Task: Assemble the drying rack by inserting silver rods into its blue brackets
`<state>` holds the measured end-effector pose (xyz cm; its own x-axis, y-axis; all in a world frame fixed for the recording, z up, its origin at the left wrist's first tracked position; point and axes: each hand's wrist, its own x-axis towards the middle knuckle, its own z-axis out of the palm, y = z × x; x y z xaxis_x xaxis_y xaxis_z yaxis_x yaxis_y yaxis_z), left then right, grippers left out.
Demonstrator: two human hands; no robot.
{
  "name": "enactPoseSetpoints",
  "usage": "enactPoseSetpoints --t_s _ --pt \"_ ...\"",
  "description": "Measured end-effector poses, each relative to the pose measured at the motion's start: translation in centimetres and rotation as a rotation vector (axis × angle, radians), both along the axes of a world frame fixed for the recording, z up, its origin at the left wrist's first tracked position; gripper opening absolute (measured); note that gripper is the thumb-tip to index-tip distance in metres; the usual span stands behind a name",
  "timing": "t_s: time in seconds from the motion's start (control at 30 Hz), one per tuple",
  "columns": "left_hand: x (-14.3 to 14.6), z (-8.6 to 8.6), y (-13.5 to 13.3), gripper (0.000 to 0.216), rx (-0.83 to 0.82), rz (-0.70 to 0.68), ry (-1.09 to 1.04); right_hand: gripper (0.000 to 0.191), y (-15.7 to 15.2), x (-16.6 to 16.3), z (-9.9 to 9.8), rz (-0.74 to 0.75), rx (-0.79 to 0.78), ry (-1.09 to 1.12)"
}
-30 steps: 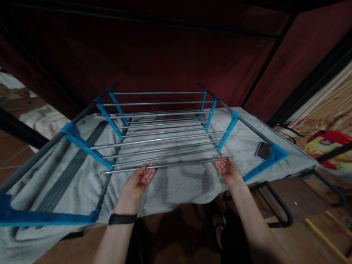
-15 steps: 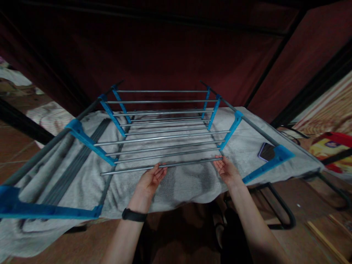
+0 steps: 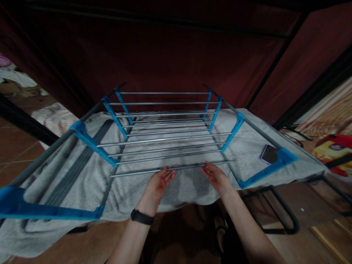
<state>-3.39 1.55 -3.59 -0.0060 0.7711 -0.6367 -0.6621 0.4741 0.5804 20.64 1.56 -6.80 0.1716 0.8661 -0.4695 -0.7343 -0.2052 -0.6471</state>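
Note:
A drying rack [image 3: 90, 141] with blue plastic brackets and several thin metal rods stands over a grey-white towel [image 3: 189, 185]. Both my palms face up under the nearest rod [image 3: 132, 172]. My left hand [image 3: 159, 182], a black band on its wrist, touches that rod near its middle with fingers stretched out. My right hand [image 3: 216, 176] touches the same rod a little to the right, fingers also extended. Neither hand closes around the rod.
A phone [image 3: 268, 154] lies on the towel at the right, beside a blue bracket [image 3: 268, 168]. A dark red fabric wall rises behind the rack. A black metal frame [image 3: 286, 212] stands on the brown floor at the right, with a red and yellow object [image 3: 332, 150] beyond.
Both hands slid inward along the nearest rod: the left moved right, the right moved left from the rod's end, so they sit closer together.

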Motion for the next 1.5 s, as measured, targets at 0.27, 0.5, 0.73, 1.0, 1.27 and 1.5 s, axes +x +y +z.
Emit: enactPoseSetpoints --t_s 0.27,0.5,0.73,1.0,1.27,1.5 --pt "1.2 -0.3 -0.7 0.015 -0.009 -0.219 0.065 0.011 0.2 -0.7 -0.5 -0.016 0.048 -0.032" --pt "2.9 -1.0 -1.7 0.015 0.504 -0.373 0.729 0.014 0.3 -0.4 -0.8 -0.010 0.065 -0.051" --pt "2.6 -0.4 -2.4 0.024 1.009 -0.463 1.699 0.014 0.0 -0.5 -1.2 0.034 0.101 -0.062" --pt "1.7 -0.8 -2.2 0.037 0.998 -0.675 1.977 0.014 -0.2 -0.6 -0.8 0.042 0.092 -0.056" --pt "1.7 -0.7 -2.2 0.036 0.962 -0.752 2.015 0.008 -0.3 -0.4 -0.7 0.037 0.075 -0.045" --pt "1.9 -0.2 -2.4 0.037 0.967 -0.785 2.041 0.008 -0.6 -0.9 -1.2 0.078 0.083 -0.039"
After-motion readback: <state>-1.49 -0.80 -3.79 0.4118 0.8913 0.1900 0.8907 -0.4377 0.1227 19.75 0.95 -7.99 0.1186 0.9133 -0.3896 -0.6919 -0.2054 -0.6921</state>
